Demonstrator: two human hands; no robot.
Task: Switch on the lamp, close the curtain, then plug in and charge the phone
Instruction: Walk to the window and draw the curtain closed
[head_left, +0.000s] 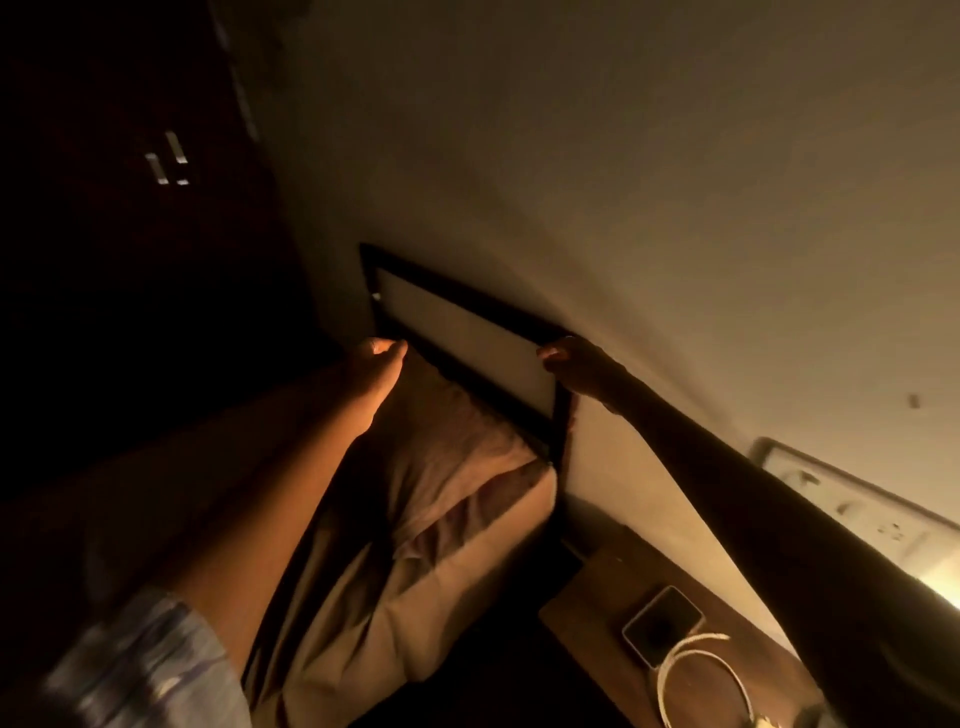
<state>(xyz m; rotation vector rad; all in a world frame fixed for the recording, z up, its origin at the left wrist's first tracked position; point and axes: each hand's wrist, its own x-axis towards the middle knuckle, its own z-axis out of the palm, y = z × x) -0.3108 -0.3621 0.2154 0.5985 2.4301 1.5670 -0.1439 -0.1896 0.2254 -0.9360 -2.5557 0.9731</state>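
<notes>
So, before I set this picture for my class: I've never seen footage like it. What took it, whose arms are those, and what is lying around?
One camera worn on a person's head took it, looking forward and down, so the arms are the wearer's own. The left hand reaches toward a dark-framed panel on the wall; the right hand touches its edge. Neither clearly holds anything. Below lies a pillow. On the wooden side table are a phone and a coiled white cable. A wall socket is on the right.
</notes>
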